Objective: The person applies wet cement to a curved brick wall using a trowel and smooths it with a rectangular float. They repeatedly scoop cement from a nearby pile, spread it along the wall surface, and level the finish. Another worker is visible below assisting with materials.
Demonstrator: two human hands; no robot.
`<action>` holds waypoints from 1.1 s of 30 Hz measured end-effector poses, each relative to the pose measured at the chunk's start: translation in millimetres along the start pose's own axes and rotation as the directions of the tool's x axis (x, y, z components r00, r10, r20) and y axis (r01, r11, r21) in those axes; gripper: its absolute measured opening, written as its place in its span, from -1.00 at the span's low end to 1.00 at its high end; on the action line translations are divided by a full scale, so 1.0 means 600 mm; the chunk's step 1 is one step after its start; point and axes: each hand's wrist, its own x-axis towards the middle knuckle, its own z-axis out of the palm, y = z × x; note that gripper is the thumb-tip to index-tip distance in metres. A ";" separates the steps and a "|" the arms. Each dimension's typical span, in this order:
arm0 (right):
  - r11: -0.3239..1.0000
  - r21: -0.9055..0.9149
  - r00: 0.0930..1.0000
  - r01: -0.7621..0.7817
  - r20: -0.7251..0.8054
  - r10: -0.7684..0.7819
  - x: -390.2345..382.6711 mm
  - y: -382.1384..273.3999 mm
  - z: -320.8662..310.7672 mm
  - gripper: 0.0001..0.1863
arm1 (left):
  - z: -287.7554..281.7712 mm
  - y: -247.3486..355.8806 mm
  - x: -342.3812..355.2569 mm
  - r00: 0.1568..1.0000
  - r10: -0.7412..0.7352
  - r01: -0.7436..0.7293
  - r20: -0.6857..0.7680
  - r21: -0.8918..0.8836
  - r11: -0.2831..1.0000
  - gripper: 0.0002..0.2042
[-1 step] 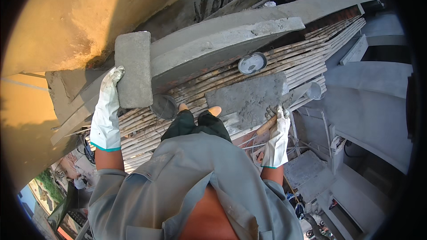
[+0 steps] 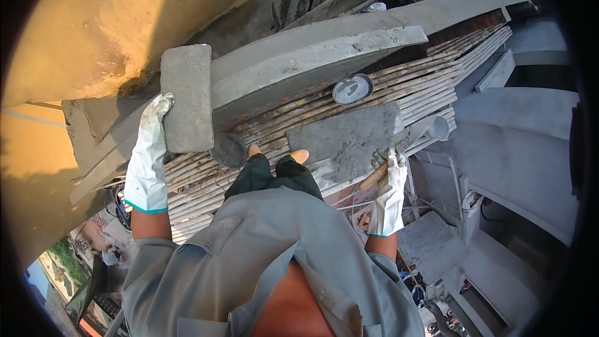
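Because the grey block (image 2: 187,98) is broad and looks heavy, my left hand (image 2: 160,106), in a white glove, grips it near the middle of its long left edge, I suppose for good balance. The block is ahead and to the left, by the near end of the concrete ledge (image 2: 312,62); from my distant place I cannot tell whether something supports it below. My right hand (image 2: 393,161), also gloved, is closed around a trowel (image 2: 373,179) by its wooden handle. The grey board (image 2: 340,134), smeared with what looks like mortar, lies on the bamboo poles (image 2: 430,87) ahead of this hand, probably to be within easy reach, and a bucket (image 2: 353,89) stands just beyond it. About the pose, my left arm reaches further forward, with its wrist leaning slightly rightward, while the right one is lower, its fingers wrapped at the handle.
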 end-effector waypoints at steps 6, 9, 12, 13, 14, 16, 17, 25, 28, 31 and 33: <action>0.920 0.015 0.915 0.391 -0.111 -0.387 -0.031 -0.080 0.074 -0.76 | 0.013 0.019 0.010 0.998 -0.044 0.044 0.034 -0.015 0.999 -0.63; 0.952 -0.097 0.947 0.291 -0.112 -0.301 -0.045 -0.100 0.107 -0.77 | 0.019 0.030 0.010 0.993 -0.105 0.106 0.045 -0.020 0.994 -0.65; 0.990 0.025 0.967 0.139 -0.221 -0.130 -0.020 -0.060 0.167 -0.77 | 0.025 0.034 0.008 0.994 -0.096 0.097 0.043 -0.018 0.995 -0.64; 0.991 -0.047 0.966 0.126 -0.221 -0.133 -0.016 -0.042 0.181 -0.76 | 0.026 0.034 0.007 0.996 -0.074 0.076 0.054 -0.029 0.997 -0.64; 0.991 -0.098 0.953 0.091 -0.279 -0.115 -0.004 -0.026 0.201 -0.77 | 0.026 0.035 0.006 0.997 -0.068 0.068 0.044 -0.021 0.997 -0.63; 0.992 -0.058 0.974 0.112 -0.192 -0.121 0.004 0.000 0.233 -0.78 | 0.025 0.035 0.008 0.996 -0.061 0.061 0.068 0.007 0.998 -0.61; 0.990 -0.011 0.974 0.139 -0.179 -0.139 0.007 0.008 0.246 -0.79 | 0.023 0.034 0.009 0.996 -0.065 0.063 0.065 0.033 0.997 -0.59; 0.921 0.349 0.981 0.173 0.024 -0.193 0.051 0.006 0.318 -0.83 | -0.008 0.022 0.028 0.994 -0.002 -0.015 0.113 0.147 0.989 -0.54; 0.917 0.386 0.990 0.106 0.043 -0.132 0.065 0.008 0.337 -0.85 | -0.011 0.021 0.026 0.994 0.015 -0.033 0.104 0.173 0.984 -0.52; 0.931 0.200 0.952 0.304 -0.089 -0.292 0.087 0.001 0.355 -0.81 | -0.005 0.022 0.021 0.996 0.033 -0.047 0.086 0.165 0.985 -0.52; 0.946 0.056 0.944 0.320 -0.100 -0.314 0.111 -0.016 0.359 -0.84 | -0.001 0.025 0.018 0.997 0.039 -0.052 0.070 0.184 0.982 -0.51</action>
